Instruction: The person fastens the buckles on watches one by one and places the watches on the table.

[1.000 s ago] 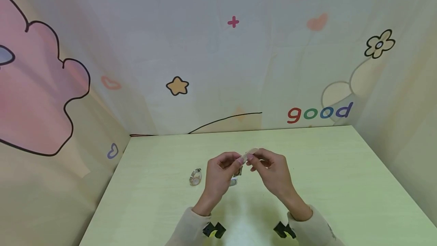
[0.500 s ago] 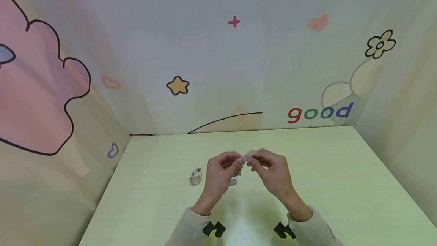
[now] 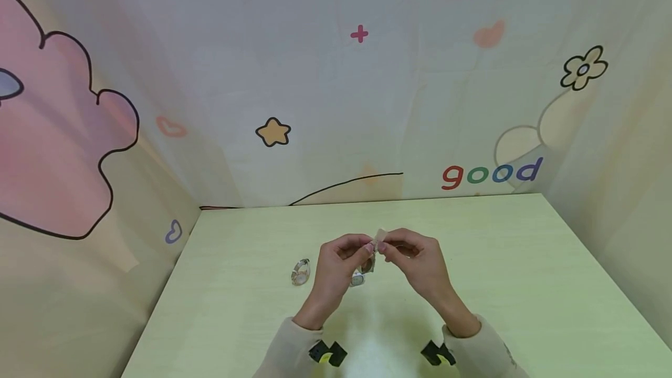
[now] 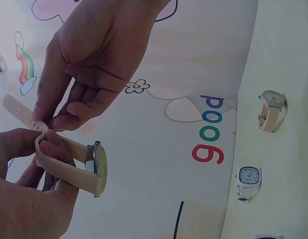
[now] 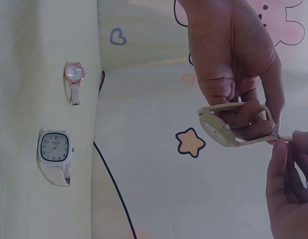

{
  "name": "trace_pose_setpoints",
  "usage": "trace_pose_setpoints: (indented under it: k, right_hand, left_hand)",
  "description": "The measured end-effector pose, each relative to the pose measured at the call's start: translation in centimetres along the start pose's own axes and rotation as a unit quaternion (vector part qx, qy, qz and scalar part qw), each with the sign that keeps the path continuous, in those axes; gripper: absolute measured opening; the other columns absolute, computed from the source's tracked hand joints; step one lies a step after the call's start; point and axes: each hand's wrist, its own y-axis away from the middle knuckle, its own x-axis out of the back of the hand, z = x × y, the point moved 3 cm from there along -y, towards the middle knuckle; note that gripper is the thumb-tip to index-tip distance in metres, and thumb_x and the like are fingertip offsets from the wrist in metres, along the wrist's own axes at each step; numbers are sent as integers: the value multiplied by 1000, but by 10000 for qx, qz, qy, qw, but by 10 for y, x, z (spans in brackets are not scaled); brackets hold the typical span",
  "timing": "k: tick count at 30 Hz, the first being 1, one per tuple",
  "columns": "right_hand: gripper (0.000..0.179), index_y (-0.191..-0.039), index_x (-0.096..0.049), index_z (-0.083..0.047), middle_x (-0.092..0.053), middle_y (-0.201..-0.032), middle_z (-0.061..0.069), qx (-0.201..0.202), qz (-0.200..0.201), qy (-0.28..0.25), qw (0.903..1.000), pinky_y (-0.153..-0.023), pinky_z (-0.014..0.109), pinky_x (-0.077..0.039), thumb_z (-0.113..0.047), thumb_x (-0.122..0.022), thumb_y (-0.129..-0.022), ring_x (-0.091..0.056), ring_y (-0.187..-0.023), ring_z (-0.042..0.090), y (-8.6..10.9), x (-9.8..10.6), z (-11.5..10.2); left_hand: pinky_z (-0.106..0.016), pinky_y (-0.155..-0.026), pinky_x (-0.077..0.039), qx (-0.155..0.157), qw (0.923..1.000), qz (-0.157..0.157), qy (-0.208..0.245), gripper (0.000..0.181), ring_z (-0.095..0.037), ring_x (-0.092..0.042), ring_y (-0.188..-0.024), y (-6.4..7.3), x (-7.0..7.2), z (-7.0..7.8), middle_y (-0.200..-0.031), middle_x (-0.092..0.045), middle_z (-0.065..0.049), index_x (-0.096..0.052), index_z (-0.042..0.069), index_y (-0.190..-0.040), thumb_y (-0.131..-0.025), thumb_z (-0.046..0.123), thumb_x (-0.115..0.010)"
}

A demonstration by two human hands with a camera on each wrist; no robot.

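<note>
My left hand (image 3: 336,267) holds a wristwatch (image 4: 74,167) with a beige strap and a round case. Its fingers reach inside the strap loop, and its fingertips pinch near the buckle (image 5: 275,133). With thumb and fingers, my right hand (image 3: 420,264) pinches the holed strap (image 4: 25,114), whose free end sticks out past the fingertips. In the right wrist view the watch case (image 5: 216,130) hangs to the left of the fingers, and the strap makes a joined loop. My right fingers partly cover the strap end there.
On the table (image 3: 236,319) lie a white square-faced watch (image 3: 357,279) and a rose-gold round watch (image 3: 301,272) to its left. Another round watch (image 4: 270,112) with a beige strap shows in the left wrist view. A printed curtain (image 3: 315,74) stands behind the table.
The strap end between my fingertips has turned more upright and shifted slightly left. The watch case hangs a little lower and shows more. Both hands stay almost in place.
</note>
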Motion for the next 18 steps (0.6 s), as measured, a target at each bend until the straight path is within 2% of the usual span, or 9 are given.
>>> trace_pose_setpoints:
  k: [4,14,18]
  right_hand:
    - [7,-97,-72,-5,-68,-90,12,-34,64,93,9999,-67,22,-57,-6,-69,-90,-64,-71,9,1,0,2]
    - [9,-97,-74,-8,-70,-89,9,-37,407,160,9990,-55,24,-55,-8,-72,-89,-62,-70,8,4,-4,-2]
    - [10,-99,-74,-6,-69,-89,11,-303,366,197,9987,-55,23,-54,-10,-71,-90,-62,-67,8,5,-7,-1]
  left_hand:
    - [-24,-75,-55,40,10000,24,60,20,-12,-64,-80,0,0,0,-99,-70,-8,-71,5,-106,-92,18,-70]
    - [-22,-69,-54,-322,9982,365,-352,13,-10,-68,-78,1,-4,4,-99,-74,-14,-74,9,-102,-92,16,-69]
    - [-21,-70,-54,-381,9975,438,-407,13,-11,-68,-80,1,-4,4,-99,-74,-16,-74,7,-101,-92,15,-69]
